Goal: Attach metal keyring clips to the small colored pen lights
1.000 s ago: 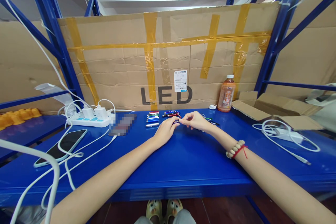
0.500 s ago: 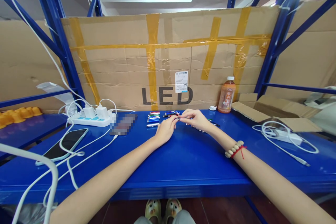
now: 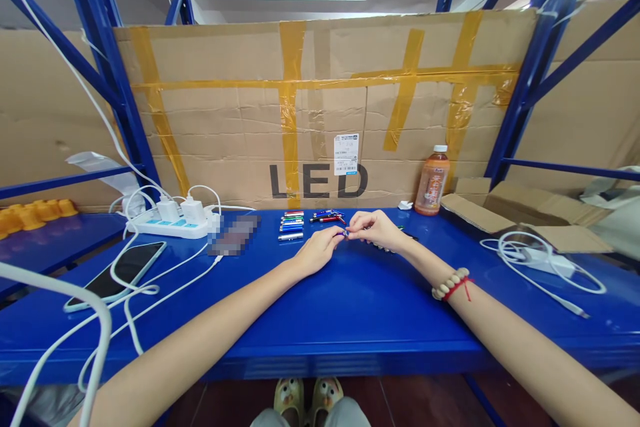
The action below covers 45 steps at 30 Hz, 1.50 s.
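Note:
My left hand (image 3: 319,248) and my right hand (image 3: 375,229) meet over the middle of the blue shelf (image 3: 340,320). Fingers and thumbs pinch a small blue piece (image 3: 345,233) with a light spot on it; its kind is mostly hidden by the fingertips. Just left of it, short coloured tubes (image 3: 291,225) in red, green, blue and silver lie stacked in a neat column. Behind the fingers rests a loose group of blue and red slim tubes (image 3: 327,216). Partly covered by my right hand are small shiny parts (image 3: 384,249) and a dark thin object.
A white power strip (image 3: 173,223) with chargers, a phone (image 3: 117,277) and white cables occupy the left. Toward the right stand an orange drink bottle (image 3: 433,181), an open cardboard box (image 3: 530,210) and a coiled cable with adapter (image 3: 550,261). Taped cardboard (image 3: 240,140) closes the back.
Both hands have come slightly nearer, still pinching together. The piece between the fingertips now shows blue, and more of the red and blue tubes behind is visible.

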{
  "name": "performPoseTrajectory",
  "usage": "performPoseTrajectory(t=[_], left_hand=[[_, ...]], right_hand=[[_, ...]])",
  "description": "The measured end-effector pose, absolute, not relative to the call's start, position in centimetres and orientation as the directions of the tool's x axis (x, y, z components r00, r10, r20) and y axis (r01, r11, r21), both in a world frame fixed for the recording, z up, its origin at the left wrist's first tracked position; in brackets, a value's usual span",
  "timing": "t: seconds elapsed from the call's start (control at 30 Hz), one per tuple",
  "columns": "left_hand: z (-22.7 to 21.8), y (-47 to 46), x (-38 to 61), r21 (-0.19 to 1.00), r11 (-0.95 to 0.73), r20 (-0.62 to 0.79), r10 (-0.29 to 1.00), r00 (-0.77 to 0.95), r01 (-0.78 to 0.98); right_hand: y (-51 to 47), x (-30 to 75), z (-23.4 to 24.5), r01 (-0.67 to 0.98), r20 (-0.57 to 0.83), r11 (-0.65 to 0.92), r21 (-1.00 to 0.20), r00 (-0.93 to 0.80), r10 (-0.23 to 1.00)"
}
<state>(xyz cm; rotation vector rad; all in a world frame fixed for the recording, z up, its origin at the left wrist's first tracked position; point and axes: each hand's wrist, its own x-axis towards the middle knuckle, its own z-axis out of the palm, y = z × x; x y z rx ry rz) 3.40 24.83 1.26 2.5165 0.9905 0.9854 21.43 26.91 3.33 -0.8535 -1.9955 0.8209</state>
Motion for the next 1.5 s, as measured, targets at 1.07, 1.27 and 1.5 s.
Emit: performPoseTrajectory(t=[1.07,1.27,1.5], left_hand=[[0.8,25.3,3.2,0.372,-0.768,0.628,0.622,0.468,0.521],[0.9,25.2,3.3,0.362,-0.756,0.632,0.629,0.453,0.545],[0.9,25.3,3.4,0.378,-0.734,0.6,0.659,0.454,0.565]], right_hand=[[26.3,20.4,3.1,0.317,0.415,0.542,-0.778,-0.388,0.823],[26.5,20.3,2.9,0.324,0.401,0.519,-0.791,-0.366,0.84],[26.8,20.3,2.8,0.331,0.406,0.522,-0.786,-0.361,0.84]])
